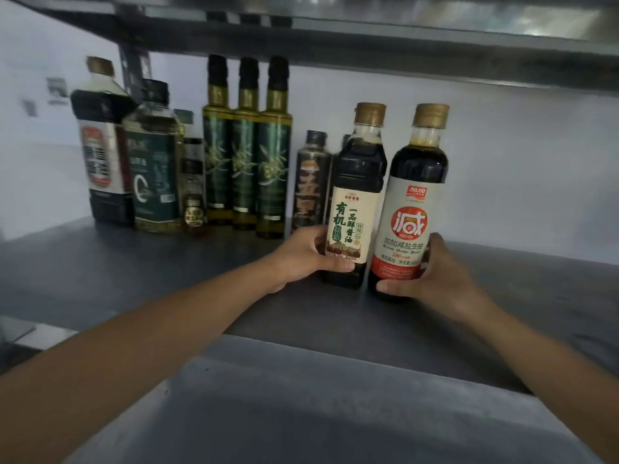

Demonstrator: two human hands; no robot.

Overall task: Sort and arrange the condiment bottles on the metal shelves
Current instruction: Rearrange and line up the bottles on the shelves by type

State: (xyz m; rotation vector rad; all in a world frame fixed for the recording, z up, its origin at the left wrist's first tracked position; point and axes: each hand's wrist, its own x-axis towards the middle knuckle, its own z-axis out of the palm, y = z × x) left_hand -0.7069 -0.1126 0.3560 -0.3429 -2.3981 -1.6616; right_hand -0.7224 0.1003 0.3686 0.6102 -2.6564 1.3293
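Left hand grips cream-label soy bottle; right hand grips red-label bottle beside it; shelf runs open rightward.

Shelf: grey metal shelf, against a pale wall.
Back left: soy sauce jug, oil bottle, small bottle.
Back middle: three olive oil bottles standing side by side, then a dark bottle.
Front: cream-label bottle and red-label bottle, both upright and just beside each other.

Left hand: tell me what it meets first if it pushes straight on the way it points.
The left hand grips the cream-label soy sauce bottle. Pushed on, it would probably meet the slim dark bottle standing just behind; the depth is unclear.
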